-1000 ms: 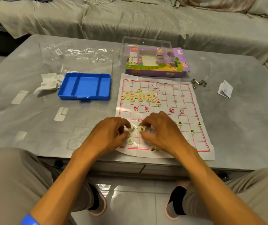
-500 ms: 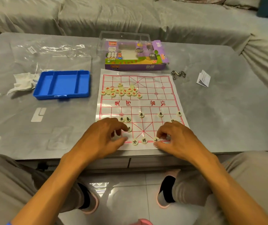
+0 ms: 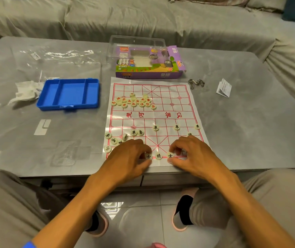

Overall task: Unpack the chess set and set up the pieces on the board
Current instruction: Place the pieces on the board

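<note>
Your left hand pinched one black-marked piece and your right hand another (fingers curled) on the board.

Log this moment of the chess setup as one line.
stage: black back row | left hand: pinches black piece | right hand: pinches black piece | red pieces: heaped on board | blue tray: empty

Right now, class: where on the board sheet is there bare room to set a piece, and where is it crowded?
Free: the far right quarter of the board sheet, right of the red pieces, and the river band. Crowded: that red heap at far left, the loose black pieces at the near left edge, and the near row, where the left hand and right hand work.
</note>
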A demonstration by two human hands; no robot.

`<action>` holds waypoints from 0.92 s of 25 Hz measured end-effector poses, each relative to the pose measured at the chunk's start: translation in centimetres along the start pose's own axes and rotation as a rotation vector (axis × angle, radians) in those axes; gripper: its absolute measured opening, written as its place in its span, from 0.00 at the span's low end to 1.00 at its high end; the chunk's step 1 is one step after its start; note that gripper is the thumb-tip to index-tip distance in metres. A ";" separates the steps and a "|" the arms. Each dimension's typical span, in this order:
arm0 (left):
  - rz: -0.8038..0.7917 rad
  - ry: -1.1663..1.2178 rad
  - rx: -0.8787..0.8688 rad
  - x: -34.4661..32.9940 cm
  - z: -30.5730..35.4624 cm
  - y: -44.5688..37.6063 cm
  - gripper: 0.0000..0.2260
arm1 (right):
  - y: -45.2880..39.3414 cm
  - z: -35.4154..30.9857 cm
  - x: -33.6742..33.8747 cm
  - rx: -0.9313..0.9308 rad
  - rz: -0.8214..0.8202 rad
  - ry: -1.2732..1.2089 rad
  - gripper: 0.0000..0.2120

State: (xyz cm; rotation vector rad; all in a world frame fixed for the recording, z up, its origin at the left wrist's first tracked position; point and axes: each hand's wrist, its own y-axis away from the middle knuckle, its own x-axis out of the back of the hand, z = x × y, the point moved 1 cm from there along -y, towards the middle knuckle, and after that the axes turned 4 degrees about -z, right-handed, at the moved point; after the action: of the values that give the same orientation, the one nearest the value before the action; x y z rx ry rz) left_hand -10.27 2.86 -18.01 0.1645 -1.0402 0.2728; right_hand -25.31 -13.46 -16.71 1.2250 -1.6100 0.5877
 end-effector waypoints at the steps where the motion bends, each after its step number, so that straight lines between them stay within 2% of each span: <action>1: 0.003 0.003 0.003 -0.1 0.1 0.0 0.11 | 0.0 0.0 -0.1 0.000 0.000 -0.002 0.12; 5: -0.012 0.055 0.055 0.9 0.1 0.4 0.13 | 0.0 0.1 -0.2 -0.003 0.005 -0.033 0.12; 10: 0.062 0.098 0.280 5.8 -3.2 1.0 0.11 | -0.1 -0.5 -0.5 0.006 0.085 -0.106 0.10; 12: 0.036 0.085 0.351 6.9 -4.6 1.4 0.10 | -0.5 -1.6 -0.8 0.020 0.098 -0.119 0.08; 16: -0.074 0.068 0.331 7.0 -5.2 1.8 0.10 | -1.9 -3.9 -1.1 0.076 0.127 -0.094 0.08; 20: -0.056 0.055 0.290 6.1 -4.7 1.5 0.11 | -4.2 -5.1 -1.3 0.048 0.162 -0.062 0.11; 23: -0.035 0.033 0.310 6.0 -4.9 1.3 0.11 | -6.5 -6.0 -1.3 0.064 0.173 0.054 0.14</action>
State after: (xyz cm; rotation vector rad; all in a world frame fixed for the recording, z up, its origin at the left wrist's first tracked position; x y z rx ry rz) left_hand -3.72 6.24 -15.30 0.4562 -0.9568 0.4029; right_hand -16.91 -10.36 -16.67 1.1133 -1.6728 0.7802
